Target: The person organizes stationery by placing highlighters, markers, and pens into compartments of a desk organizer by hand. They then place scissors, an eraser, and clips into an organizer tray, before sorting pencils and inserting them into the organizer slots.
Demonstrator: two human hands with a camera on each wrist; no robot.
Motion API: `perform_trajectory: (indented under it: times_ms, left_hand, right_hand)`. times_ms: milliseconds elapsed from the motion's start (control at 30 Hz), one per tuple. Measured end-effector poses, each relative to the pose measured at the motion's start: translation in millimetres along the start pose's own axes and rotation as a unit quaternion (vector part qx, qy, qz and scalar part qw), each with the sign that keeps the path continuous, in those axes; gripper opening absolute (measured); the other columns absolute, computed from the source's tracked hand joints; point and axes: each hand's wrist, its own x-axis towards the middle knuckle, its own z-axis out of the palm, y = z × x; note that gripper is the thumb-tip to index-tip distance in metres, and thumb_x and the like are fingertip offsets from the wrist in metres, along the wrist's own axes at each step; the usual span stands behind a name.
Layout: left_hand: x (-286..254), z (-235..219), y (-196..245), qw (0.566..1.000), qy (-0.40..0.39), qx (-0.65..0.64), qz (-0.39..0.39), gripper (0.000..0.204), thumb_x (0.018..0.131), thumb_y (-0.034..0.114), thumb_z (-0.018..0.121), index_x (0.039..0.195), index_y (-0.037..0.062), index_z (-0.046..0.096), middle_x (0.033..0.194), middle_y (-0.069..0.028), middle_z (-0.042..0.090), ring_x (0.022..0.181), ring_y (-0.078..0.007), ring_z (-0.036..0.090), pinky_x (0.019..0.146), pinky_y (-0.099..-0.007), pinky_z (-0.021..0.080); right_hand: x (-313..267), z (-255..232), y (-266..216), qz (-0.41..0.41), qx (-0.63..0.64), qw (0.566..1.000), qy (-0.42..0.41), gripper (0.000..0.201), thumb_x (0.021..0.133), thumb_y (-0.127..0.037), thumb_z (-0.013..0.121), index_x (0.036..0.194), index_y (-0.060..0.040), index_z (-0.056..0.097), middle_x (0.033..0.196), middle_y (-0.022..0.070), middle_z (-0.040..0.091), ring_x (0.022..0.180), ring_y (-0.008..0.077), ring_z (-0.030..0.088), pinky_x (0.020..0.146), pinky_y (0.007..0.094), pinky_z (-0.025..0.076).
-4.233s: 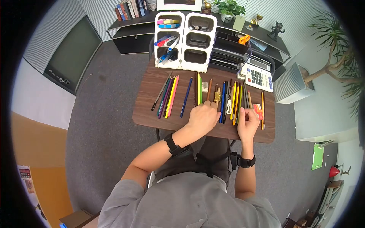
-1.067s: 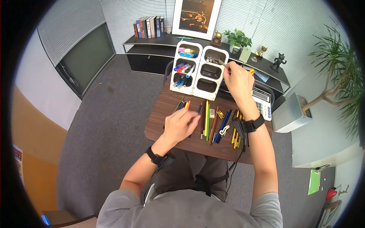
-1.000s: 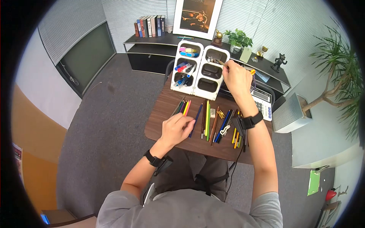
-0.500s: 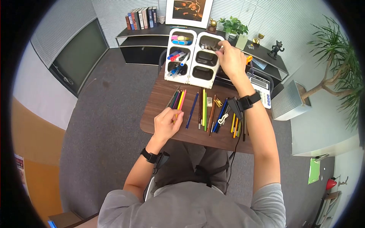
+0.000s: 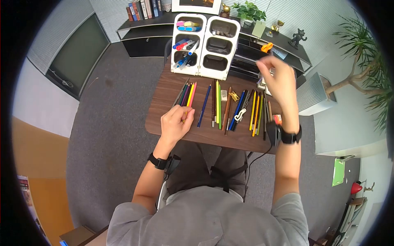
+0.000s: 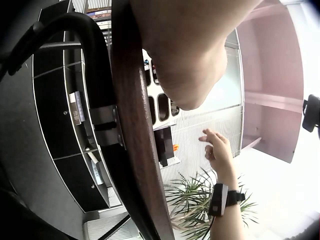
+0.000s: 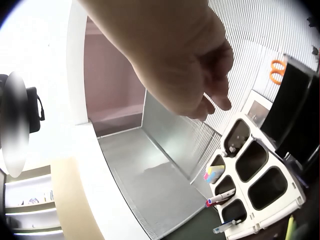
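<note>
My left hand point(image 5: 176, 123) rests with bent fingers over the lower ends of a group of colored pencils point(image 5: 190, 94) at the table's left. The hand hides those ends, and I cannot tell whether it grips one. My right hand point(image 5: 279, 80) is raised over the table's right side, fingers loosely bent with nothing between them. In the left wrist view, the right hand point(image 6: 217, 150) hangs in the air. A white organizer point(image 5: 213, 74) stands at the back; its upper right compartment holds several small grey pieces. Other compartments hold highlighters point(image 5: 188, 28), markers point(image 5: 186, 44) and pens point(image 5: 182, 61).
More pencils point(image 5: 218, 102) lie in rows across the brown table point(image 5: 160, 119), with an eraser point(image 5: 223, 95), a gold clip point(image 5: 234, 96) and a white clip-like piece point(image 5: 240, 115) among them. Orange-handled scissors point(image 5: 266, 47) stand in a black holder. A calculator behind my right hand is mostly hidden.
My right hand has left the organizer's upper right compartment, where it held a thin brownish stick, and moved right and nearer, now bare. My left hand has shifted left onto the pencil group.
</note>
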Motion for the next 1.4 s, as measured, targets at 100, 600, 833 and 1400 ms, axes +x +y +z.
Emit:
perform_trajectory:
  times_ms: [100, 600, 833, 1400]
  left_hand:
    - [-1, 0, 0, 1.000, -0.005, 0.005, 0.002, 0.006, 0.082, 0.004, 0.075, 0.085, 0.0047, 0.070, 0.061, -0.0037, 0.048, 0.051, -0.0140, 0.047, 0.048, -0.0284, 0.039]
    - [0, 0, 3, 0.999, -0.017, 0.033, 0.012, 0.007, 0.081, 0.005, 0.076, 0.083, 0.0070, 0.070, 0.061, -0.0028, 0.053, 0.051, -0.0150, 0.053, 0.047, -0.0286, 0.043]
    - [0, -1, 3, 0.999, -0.016, 0.032, 0.014, 0.007, 0.081, 0.005, 0.076, 0.083, 0.0066, 0.069, 0.061, -0.0027, 0.053, 0.050, -0.0150, 0.053, 0.047, -0.0288, 0.043]
    - [41, 40, 73, 0.955, -0.124, 0.079, 0.259, 0.032, 0.080, 0.017, 0.074, 0.112, 0.0156, 0.070, 0.089, 0.0022, 0.061, 0.070, -0.0146, 0.065, 0.052, -0.0283, 0.051]
  right_hand:
    - [-52, -10, 28, 0.142, 0.005, 0.989, -0.045, 0.023, 0.091, -0.028, 0.068, 0.088, -0.0053, 0.072, 0.075, 0.0135, 0.071, 0.070, 0.0296, 0.071, 0.064, 0.0386, 0.052]
    - [-121, 22, 80, 0.279, -0.225, 0.929, -0.089, 0.021, 0.086, -0.028, 0.067, 0.086, -0.0069, 0.071, 0.090, 0.0167, 0.070, 0.089, 0.0388, 0.069, 0.077, 0.0480, 0.055]
    - [-104, 37, 104, 0.289, -0.212, 0.921, -0.153, 0.025, 0.083, -0.029, 0.067, 0.082, -0.0055, 0.073, 0.086, 0.0195, 0.072, 0.088, 0.0383, 0.069, 0.079, 0.0461, 0.055]
    - [-80, 47, 18, 0.351, 0.615, 0.704, -0.051, 0.019, 0.101, -0.017, 0.051, 0.094, -0.0021, 0.060, 0.081, 0.0153, 0.072, 0.058, 0.0110, 0.067, 0.038, 0.0171, 0.044]
